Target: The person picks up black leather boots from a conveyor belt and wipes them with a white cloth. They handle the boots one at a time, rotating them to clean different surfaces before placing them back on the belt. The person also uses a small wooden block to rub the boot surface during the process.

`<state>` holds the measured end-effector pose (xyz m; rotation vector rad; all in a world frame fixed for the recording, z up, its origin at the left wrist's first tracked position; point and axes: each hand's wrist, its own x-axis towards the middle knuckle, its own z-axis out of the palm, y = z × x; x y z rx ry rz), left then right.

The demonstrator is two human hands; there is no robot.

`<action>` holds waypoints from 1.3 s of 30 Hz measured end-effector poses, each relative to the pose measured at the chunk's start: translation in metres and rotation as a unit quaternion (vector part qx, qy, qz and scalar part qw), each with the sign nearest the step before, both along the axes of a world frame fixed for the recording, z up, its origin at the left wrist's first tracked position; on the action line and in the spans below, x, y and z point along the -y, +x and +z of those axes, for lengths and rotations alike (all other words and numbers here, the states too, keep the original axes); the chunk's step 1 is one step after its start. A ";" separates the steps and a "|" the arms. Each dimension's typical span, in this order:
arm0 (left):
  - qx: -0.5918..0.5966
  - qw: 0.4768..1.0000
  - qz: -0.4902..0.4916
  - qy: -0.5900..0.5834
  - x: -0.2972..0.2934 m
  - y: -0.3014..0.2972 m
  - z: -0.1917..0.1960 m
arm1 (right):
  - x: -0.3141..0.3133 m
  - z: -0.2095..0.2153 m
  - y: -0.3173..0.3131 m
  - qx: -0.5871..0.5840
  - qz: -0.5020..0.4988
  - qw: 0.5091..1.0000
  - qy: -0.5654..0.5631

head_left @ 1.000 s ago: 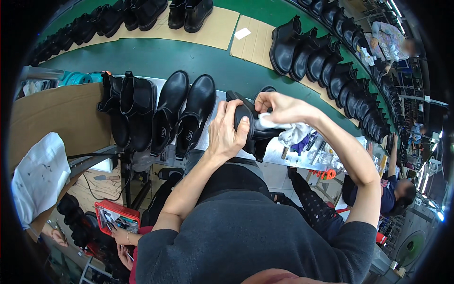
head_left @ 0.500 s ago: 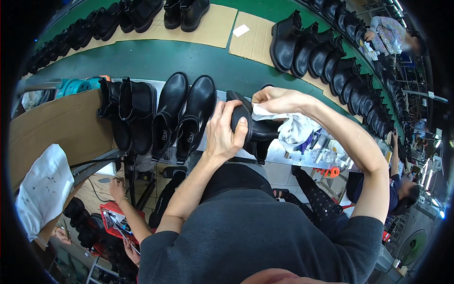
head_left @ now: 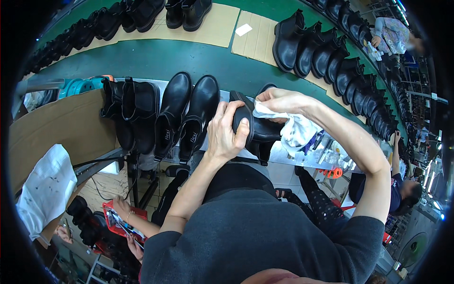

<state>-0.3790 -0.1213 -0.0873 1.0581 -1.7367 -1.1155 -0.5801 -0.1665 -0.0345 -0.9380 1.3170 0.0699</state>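
Boot (head_left: pixel 266 131) between both hands, cloth (head_left: pixel 297 133) against it
The left hand (head_left: pixel 226 132) grips the boot by its sole; the right hand (head_left: pixel 283 102) pinches the cloth. More boots (head_left: pixel 203 97) sit left of the left hand.

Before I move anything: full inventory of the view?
Held boot: 1, black, centre
Cloth: 1, white, centre right
Near boots: 4+, black, centre left
Row boots: many, black, far side
Surface: 1, green, far side
Cardboard strips: 2+, tan, under row boots
Cardboard panel: 1, brown, left
Stained sheet: 1, white, left
Basket: 1, red, lower left
Small clutter: uncountable, mixed, right
Co-workers: 3+, mixed clothing, edges
Left hand: 1, bare, on held boot
Right hand: 1, bare, holding cloth
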 end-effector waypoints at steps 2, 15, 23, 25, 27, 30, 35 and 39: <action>-0.002 1.000 -0.004 0.001 0.006 -0.003 0.001 | -0.010 -0.008 -0.008 -0.006 0.038 0.993 -0.115; 0.051 0.996 0.042 0.053 0.010 -0.010 0.004 | -0.046 0.054 0.039 -0.187 0.203 0.823 -0.497; 0.045 0.996 0.046 0.058 0.005 -0.006 0.009 | -0.041 0.052 0.036 -0.218 0.158 0.874 -0.405; 0.026 0.997 0.072 0.029 0.004 -0.013 0.005 | -0.038 0.051 0.032 -0.167 0.126 0.893 -0.399; 0.031 0.997 0.062 0.030 0.003 -0.013 0.005 | -0.020 0.038 0.008 -0.121 0.079 0.942 -0.301; 0.042 0.998 0.044 0.033 0.001 -0.010 0.007 | -0.033 0.030 0.003 -0.100 0.121 0.908 -0.388; 0.042 0.998 0.039 0.028 -0.004 -0.007 0.007 | -0.020 0.027 -0.001 -0.050 -0.014 0.975 -0.216; 0.041 0.998 0.052 0.018 -0.007 -0.011 0.003 | -0.012 0.021 -0.014 -0.015 -0.054 0.990 -0.128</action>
